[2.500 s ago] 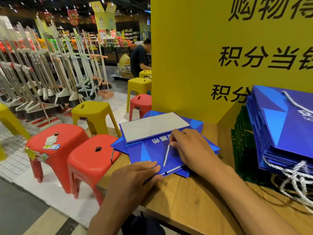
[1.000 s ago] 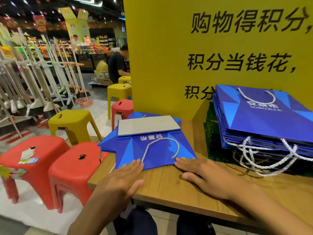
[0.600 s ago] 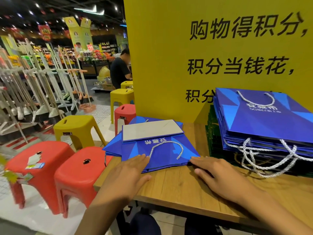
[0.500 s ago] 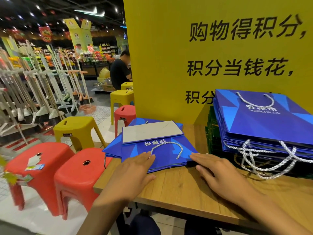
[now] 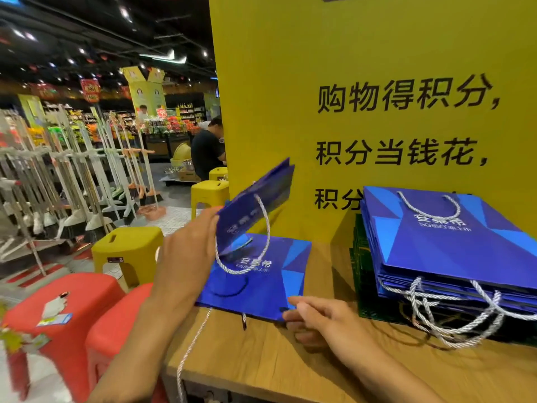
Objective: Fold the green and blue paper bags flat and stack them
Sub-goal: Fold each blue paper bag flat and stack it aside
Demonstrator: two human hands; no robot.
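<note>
The lifted bag is hanging tilted over the worktop, with the left hand gripping its edge. Under it the flat bag is lying, its five-o'clock corner being pinched by the right hand. At three o'clock, the blue stack is sitting on green bags.

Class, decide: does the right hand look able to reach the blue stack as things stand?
Probably yes: only bare table lies between the right hand and the blue stack, though it pinches the flat bag.
</note>
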